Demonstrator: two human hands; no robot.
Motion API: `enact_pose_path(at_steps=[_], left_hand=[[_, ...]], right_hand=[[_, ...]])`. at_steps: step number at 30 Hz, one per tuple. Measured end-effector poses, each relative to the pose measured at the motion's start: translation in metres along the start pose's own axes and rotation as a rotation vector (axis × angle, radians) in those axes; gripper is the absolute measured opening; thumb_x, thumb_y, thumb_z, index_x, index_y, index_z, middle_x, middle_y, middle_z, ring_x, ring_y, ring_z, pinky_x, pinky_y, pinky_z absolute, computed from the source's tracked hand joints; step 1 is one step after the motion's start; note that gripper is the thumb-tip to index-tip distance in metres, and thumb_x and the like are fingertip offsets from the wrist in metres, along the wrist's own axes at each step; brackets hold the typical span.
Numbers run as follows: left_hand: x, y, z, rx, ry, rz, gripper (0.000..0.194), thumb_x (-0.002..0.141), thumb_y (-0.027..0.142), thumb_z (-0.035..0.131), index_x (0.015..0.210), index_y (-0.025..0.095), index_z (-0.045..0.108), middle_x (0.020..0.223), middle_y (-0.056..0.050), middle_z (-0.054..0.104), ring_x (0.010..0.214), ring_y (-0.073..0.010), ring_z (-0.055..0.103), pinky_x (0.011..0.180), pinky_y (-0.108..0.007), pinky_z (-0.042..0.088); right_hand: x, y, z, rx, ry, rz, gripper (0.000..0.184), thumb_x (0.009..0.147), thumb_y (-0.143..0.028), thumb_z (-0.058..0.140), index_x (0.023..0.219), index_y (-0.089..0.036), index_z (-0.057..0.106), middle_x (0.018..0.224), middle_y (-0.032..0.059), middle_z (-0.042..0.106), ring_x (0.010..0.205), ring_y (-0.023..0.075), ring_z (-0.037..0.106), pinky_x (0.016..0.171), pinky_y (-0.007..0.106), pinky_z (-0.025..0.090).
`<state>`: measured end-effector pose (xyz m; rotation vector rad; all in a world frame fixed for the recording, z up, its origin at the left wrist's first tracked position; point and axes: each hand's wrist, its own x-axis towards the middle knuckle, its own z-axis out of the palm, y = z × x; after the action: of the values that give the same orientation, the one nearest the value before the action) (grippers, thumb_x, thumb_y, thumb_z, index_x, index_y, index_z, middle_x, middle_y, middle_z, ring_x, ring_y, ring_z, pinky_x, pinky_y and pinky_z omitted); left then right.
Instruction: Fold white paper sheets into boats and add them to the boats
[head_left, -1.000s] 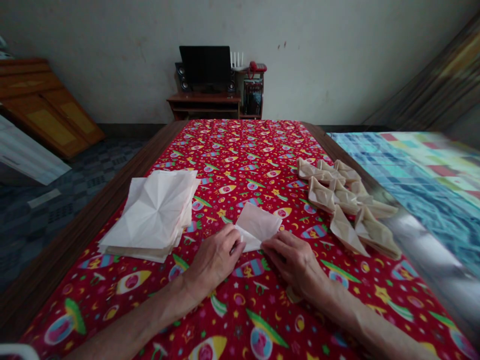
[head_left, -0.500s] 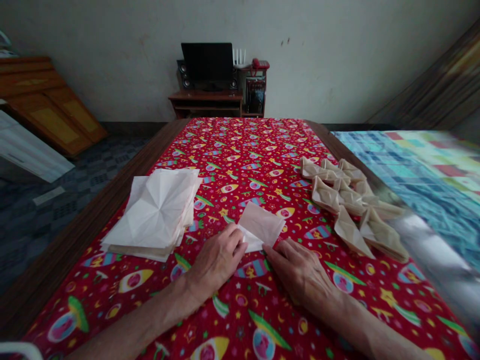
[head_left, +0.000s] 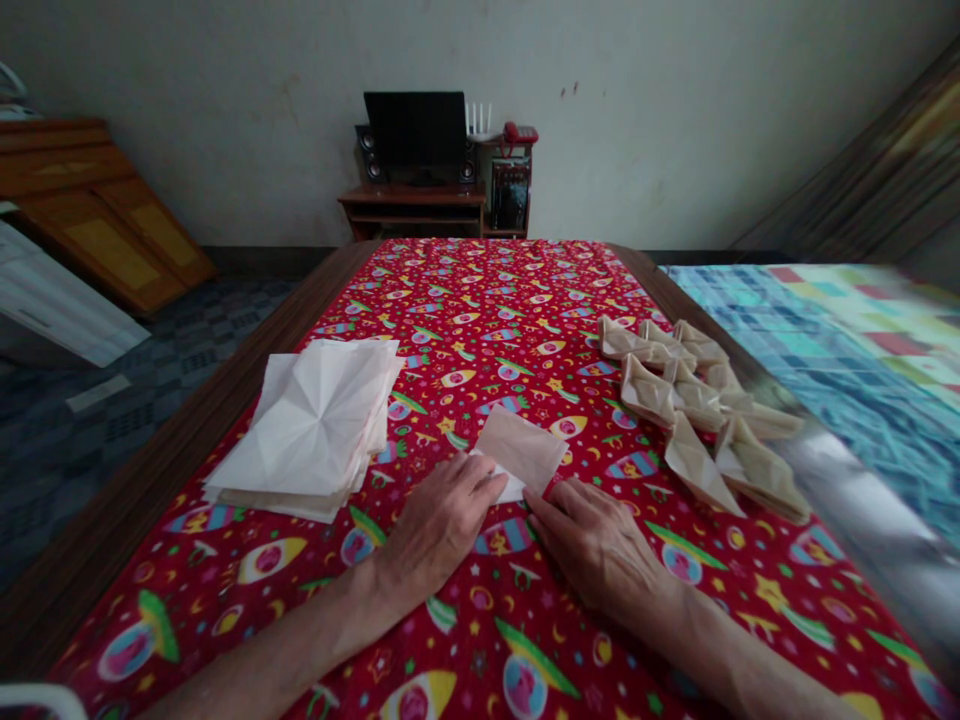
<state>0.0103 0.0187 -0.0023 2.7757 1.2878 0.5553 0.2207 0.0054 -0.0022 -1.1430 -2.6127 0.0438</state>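
A small folded sheet of paper (head_left: 523, 445) lies on the red patterned tablecloth, with a whiter folded flap at its near edge. My left hand (head_left: 448, 510) covers its left corner, fingers bent together over the flap. At the near right corner, my right hand (head_left: 592, 535) holds the paper with its fingertips, the other fingers curled. Both thumbs are partly hidden. To the left rests a stack of creased paper squares (head_left: 319, 415). On the right sit several folded paper pieces (head_left: 697, 390), boat-like in shape, grouped in rows.
The red tablecloth (head_left: 480, 340) covers a long table with dark wooden edges (head_left: 292, 310). Beyond its far end stands a desk with a monitor (head_left: 416, 135) and a red telephone (head_left: 520, 133). A bed with a checked cover (head_left: 795, 330) lies at the right; a wooden cabinet (head_left: 112, 220) stands left.
My left hand has slid slightly right over the paper's flap, covering more of it. My right hand stays at the near corner. The camera view has shifted slightly.
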Motion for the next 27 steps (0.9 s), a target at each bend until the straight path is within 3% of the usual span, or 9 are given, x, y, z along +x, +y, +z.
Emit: enact_pose_path(at_steps=[4, 7, 10, 15, 27], left_hand=[[-0.005, 0.008, -0.001, 0.038, -0.029, 0.067, 0.028, 0.093, 0.017, 0.041, 0.118, 0.016, 0.053, 0.112, -0.007, 0.062, 0.107, -0.0226, 0.054, 0.092, -0.040, 0.045], [-0.011, 0.012, 0.001, 0.009, -0.069, 0.096, 0.039, 0.095, 0.022, 0.039, 0.134, 0.015, 0.040, 0.136, -0.007, 0.050, 0.130, -0.0219, 0.038, 0.108, -0.043, 0.032], [-0.016, 0.013, 0.001, 0.019, -0.156, 0.105, 0.048, 0.096, 0.028, 0.038, 0.141, 0.016, 0.030, 0.147, -0.007, 0.036, 0.138, -0.0219, 0.026, 0.113, -0.046, 0.024], [-0.015, 0.010, -0.005, 0.033, -0.207, 0.102, 0.049, 0.097, 0.033, 0.035, 0.143, 0.020, 0.027, 0.150, -0.005, 0.030, 0.140, -0.0207, 0.023, 0.113, -0.047, 0.021], [-0.034, -0.006, -0.017, 0.104, -0.154, 0.079, 0.044, 0.095, 0.024, 0.039, 0.139, 0.020, 0.036, 0.144, -0.004, 0.042, 0.135, -0.0194, 0.033, 0.113, -0.045, 0.023]], right_hand=[[0.001, -0.001, 0.000, -0.001, 0.009, 0.001, 0.014, 0.090, -0.015, 0.046, 0.093, -0.017, 0.060, 0.074, 0.0034, 0.054, 0.064, 0.0161, 0.044, 0.058, 0.028, 0.031], [0.001, -0.001, 0.000, 0.012, 0.007, 0.003, 0.014, 0.090, -0.015, 0.046, 0.086, -0.017, 0.059, 0.073, 0.0031, 0.053, 0.062, 0.0158, 0.043, 0.057, 0.028, 0.031], [0.002, -0.001, 0.000, 0.017, 0.032, -0.007, 0.013, 0.090, -0.015, 0.046, 0.086, -0.017, 0.058, 0.072, 0.0029, 0.053, 0.062, 0.0159, 0.043, 0.056, 0.028, 0.030], [0.002, -0.001, 0.000, 0.014, 0.050, -0.021, 0.014, 0.091, -0.015, 0.045, 0.087, -0.017, 0.059, 0.072, 0.0028, 0.054, 0.063, 0.0158, 0.044, 0.059, 0.028, 0.032], [-0.008, 0.003, -0.001, -0.049, 0.077, -0.011, 0.023, 0.093, -0.017, 0.039, 0.101, -0.015, 0.060, 0.071, 0.0032, 0.053, 0.062, 0.0159, 0.044, 0.056, 0.029, 0.031]])
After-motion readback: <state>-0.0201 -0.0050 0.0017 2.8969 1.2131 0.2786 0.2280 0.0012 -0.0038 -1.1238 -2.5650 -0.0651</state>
